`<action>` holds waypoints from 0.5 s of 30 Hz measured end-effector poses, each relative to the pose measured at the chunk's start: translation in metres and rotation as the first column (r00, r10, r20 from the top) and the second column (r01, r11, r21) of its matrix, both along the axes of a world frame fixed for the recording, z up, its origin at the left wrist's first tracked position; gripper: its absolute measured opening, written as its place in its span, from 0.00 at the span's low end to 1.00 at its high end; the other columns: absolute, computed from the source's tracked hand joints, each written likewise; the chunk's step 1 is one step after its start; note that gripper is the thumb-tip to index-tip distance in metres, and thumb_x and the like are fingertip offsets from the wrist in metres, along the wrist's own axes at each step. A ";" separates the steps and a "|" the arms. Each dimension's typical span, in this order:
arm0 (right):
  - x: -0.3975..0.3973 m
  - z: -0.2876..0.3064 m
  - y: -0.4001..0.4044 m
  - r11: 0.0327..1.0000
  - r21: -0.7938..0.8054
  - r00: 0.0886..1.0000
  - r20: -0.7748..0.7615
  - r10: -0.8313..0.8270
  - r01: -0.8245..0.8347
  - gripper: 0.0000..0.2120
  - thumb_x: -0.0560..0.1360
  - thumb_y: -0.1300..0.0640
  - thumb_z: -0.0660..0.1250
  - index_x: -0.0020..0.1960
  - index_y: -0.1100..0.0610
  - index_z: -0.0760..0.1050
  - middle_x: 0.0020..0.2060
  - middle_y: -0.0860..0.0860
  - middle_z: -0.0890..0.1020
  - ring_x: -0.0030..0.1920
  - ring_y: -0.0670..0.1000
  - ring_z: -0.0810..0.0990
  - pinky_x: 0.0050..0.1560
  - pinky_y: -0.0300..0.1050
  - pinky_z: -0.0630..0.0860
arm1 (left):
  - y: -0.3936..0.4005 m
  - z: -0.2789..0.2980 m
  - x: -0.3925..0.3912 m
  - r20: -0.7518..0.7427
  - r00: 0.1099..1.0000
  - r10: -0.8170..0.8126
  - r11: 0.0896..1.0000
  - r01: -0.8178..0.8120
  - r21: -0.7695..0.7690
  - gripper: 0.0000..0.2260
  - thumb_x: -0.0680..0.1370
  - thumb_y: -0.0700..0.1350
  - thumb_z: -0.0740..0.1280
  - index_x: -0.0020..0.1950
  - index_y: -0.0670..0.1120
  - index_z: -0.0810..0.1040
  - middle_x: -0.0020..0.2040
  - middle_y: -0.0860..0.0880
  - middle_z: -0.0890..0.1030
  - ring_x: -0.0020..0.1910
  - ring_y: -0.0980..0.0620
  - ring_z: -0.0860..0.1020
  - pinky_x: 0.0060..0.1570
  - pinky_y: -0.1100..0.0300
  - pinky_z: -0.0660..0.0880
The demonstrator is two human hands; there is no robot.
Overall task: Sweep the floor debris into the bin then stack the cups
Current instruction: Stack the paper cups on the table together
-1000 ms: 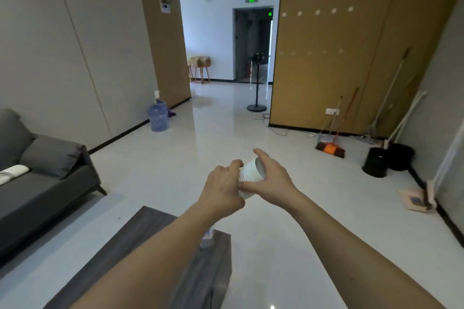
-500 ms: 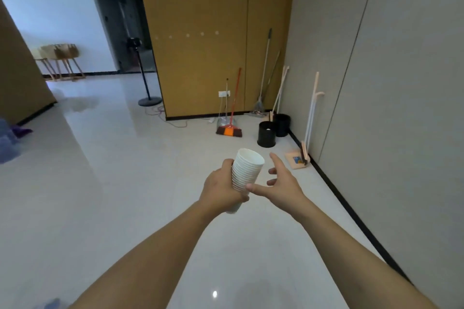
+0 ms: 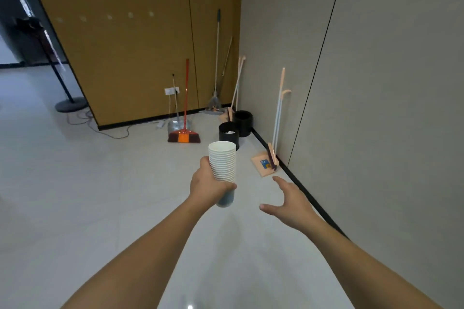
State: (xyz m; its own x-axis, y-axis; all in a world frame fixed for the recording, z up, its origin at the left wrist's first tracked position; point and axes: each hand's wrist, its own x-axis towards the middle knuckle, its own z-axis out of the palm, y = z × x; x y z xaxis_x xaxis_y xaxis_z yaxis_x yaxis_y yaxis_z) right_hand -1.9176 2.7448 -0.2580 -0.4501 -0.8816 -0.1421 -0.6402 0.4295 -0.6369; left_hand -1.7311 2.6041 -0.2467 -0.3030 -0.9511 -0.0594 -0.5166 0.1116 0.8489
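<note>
A tall stack of white paper cups (image 3: 222,161) stands upright in my left hand (image 3: 207,184), which grips its lower part at chest height. My right hand (image 3: 291,202) hovers to the right of the stack with fingers spread and holds nothing. Beyond the cups, two black bins stand near the corner: the nearer bin (image 3: 228,134) has white scraps inside, the farther bin (image 3: 243,121) sits against the wall. A red-handled broom (image 3: 185,130) with an orange and dark red head leans at the brown wall beside a grey dustpan (image 3: 175,126).
A pink dustpan and brush set (image 3: 267,162) leans on the right grey wall. More mops and brooms (image 3: 216,98) stand in the corner. A black stand base (image 3: 71,103) and a loose cable (image 3: 100,128) lie at the left. The pale glossy floor stretches ahead.
The view has swung right toward the corner with the bins. My right hand has let go of the cup stack and moved off to the right; my left hand keeps holding it.
</note>
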 end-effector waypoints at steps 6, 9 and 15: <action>-0.055 -0.019 -0.128 0.989 0.135 0.956 -0.278 0.098 -0.063 0.43 0.72 0.35 0.71 0.80 0.46 0.55 0.75 0.51 0.65 0.72 0.56 0.65 0.69 0.53 0.68 | -0.133 -0.005 -0.043 0.026 0.999 0.020 1.000 -0.020 -0.009 0.40 0.62 0.48 0.83 0.66 0.52 0.62 0.59 0.51 0.73 0.58 0.47 0.75 0.56 0.48 0.79; -0.093 -0.032 -0.206 0.985 0.148 0.942 -0.310 0.131 -0.089 0.43 0.72 0.35 0.70 0.80 0.47 0.56 0.75 0.52 0.65 0.72 0.57 0.65 0.69 0.53 0.68 | -0.205 -0.010 -0.074 0.014 0.999 0.050 0.999 -0.049 -0.023 0.41 0.62 0.46 0.84 0.67 0.51 0.63 0.61 0.50 0.74 0.60 0.47 0.75 0.57 0.48 0.79; -0.178 -0.051 -0.367 0.982 0.130 0.950 -0.263 0.169 -0.139 0.43 0.72 0.35 0.70 0.80 0.48 0.56 0.76 0.52 0.65 0.77 0.58 0.58 0.72 0.54 0.64 | -0.347 -0.011 -0.153 0.066 0.992 0.103 0.995 -0.102 -0.019 0.42 0.62 0.45 0.84 0.69 0.50 0.64 0.64 0.49 0.74 0.63 0.45 0.74 0.60 0.45 0.77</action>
